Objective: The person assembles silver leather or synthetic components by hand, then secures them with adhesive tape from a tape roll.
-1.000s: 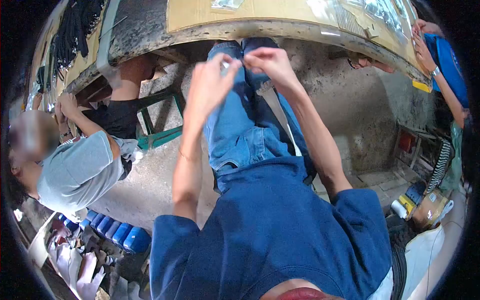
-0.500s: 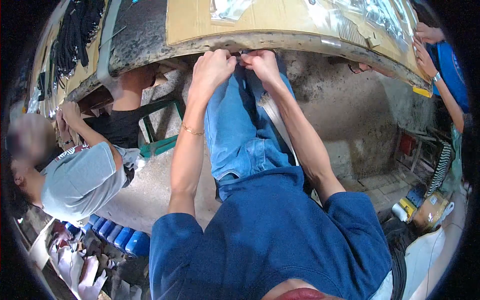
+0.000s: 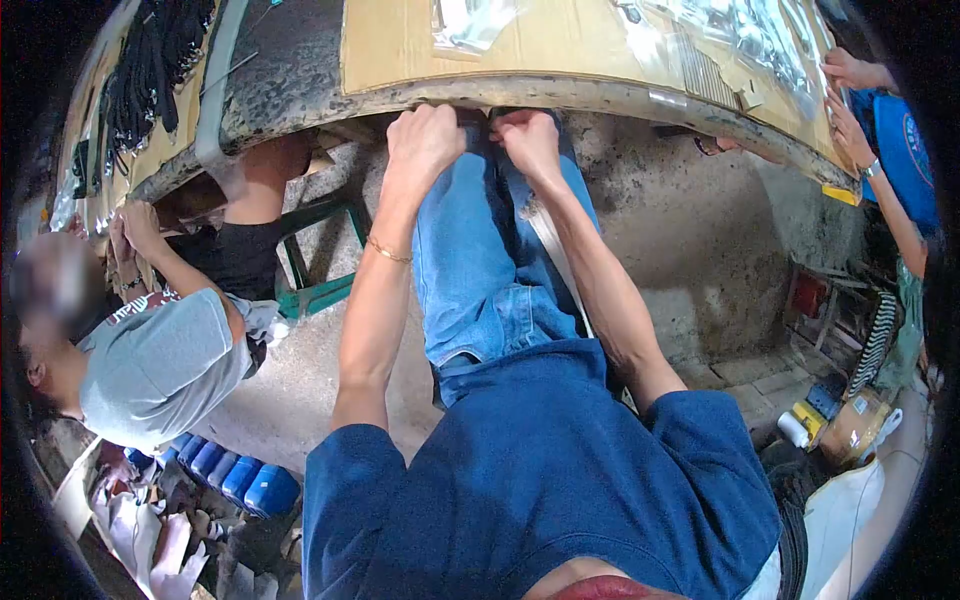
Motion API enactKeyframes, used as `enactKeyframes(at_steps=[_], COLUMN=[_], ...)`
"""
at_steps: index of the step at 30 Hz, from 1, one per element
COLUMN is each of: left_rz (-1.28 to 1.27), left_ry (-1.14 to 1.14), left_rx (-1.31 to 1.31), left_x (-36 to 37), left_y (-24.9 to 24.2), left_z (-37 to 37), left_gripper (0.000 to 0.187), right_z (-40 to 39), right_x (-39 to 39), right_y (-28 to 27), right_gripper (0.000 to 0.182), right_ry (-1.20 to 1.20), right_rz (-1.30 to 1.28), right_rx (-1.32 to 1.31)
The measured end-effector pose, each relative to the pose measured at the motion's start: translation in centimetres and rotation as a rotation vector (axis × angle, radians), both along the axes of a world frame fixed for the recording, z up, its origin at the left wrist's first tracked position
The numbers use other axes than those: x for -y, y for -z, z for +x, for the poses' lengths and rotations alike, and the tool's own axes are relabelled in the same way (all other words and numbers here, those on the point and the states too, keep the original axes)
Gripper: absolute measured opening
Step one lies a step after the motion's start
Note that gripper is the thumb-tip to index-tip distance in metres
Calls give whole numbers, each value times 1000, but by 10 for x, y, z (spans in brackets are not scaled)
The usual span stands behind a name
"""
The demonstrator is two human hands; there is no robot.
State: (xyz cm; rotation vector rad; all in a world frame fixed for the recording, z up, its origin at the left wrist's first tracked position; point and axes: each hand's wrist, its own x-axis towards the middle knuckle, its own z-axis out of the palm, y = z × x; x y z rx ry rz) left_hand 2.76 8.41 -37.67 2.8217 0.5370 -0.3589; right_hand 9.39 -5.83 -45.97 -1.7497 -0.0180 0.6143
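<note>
My left hand (image 3: 427, 142) is closed, its knuckles up, over my jeans (image 3: 468, 235) at the front edge of the workbench (image 3: 560, 92). Beside it, my right hand (image 3: 530, 145) has its fingers curled in a pinch over the other leg. A small gap separates the two hands. Whatever the fingertips hold is hidden by the hands and the bench edge, and too small and dark to name. A strip of pale fabric (image 3: 556, 245) runs down beside my right forearm.
Cardboard (image 3: 400, 55) and clear plastic bags (image 3: 720, 25) lie on the bench. Black cords (image 3: 150, 75) are at its left end. A co-worker in grey (image 3: 165, 355) sits left, near a green stool (image 3: 330, 285); another person's hands (image 3: 850, 115) work at right. Blue containers (image 3: 245, 480) stand behind left.
My hands have drawn slightly apart, and the right fingers have curled in more. The whole view has shifted a little. The co-worker on the left has barely moved.
</note>
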Motion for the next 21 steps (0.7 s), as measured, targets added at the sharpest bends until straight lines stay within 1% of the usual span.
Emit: enactKeyframes(at_steps=[1,2,3,5,6,7,9,10,11,12,13,15,16,17,19,21], left_rz=[101,86,93,-246,-471,-681,-851,-849,-930,-1010,-1009,-981,-955,-918,-854,-826], left_ry=[48,59,57,7,-68,-189,-288,-297,-342,-386,-392,-441,-430,-448,-439,-443], left_rx=[-10,-3,4,202,257,200,227,229,291,352,353,398,451,458,501,531], left_x=[-5,-16,-23,-29,-26,-21,-17,-14,-9,-4,1,12,18,23,32,36], left_y=[7,22,29,29,15,-4,-20,-24,-27,-30,-35,-48,-48,-52,-62,-66], left_z=[-4,-10,-17,-35,-42,-49,-70,-79,-88,-96,-101,-110,-112,-114,-114,-115], left_gripper=[40,40,40,35,34,33,32,32,32,32,32,30,29,30,30,30], right_z=[4,6,9,0,-5,-9,-27,-38,-48,-54,-58,-69,-69,-71,-71,-73], right_x=[4,7,9,19,30,41,62,69,74,74,67,51,40,33,20,14], right_y=[5,12,3,-30,-36,-42,-70,-81,-91,-108,-111,-115,-117,-122,-134,-142], right_gripper=[18,18,18,20,23,28,36,42,49,58,58,62,67,67,66,64], right_ry=[16,20,17,-40,-146,-255,-430,-465,-502,-469,-474,-349,-331,-331,-358,-355], right_rz=[-8,66,73,-24,-14,-3,199,240,279,321,320,350,357,362,276,279], right_rx=[-9,-36,-28,55,36,20,-315,-319,-322,-347,-350,83,156,166,243,297])
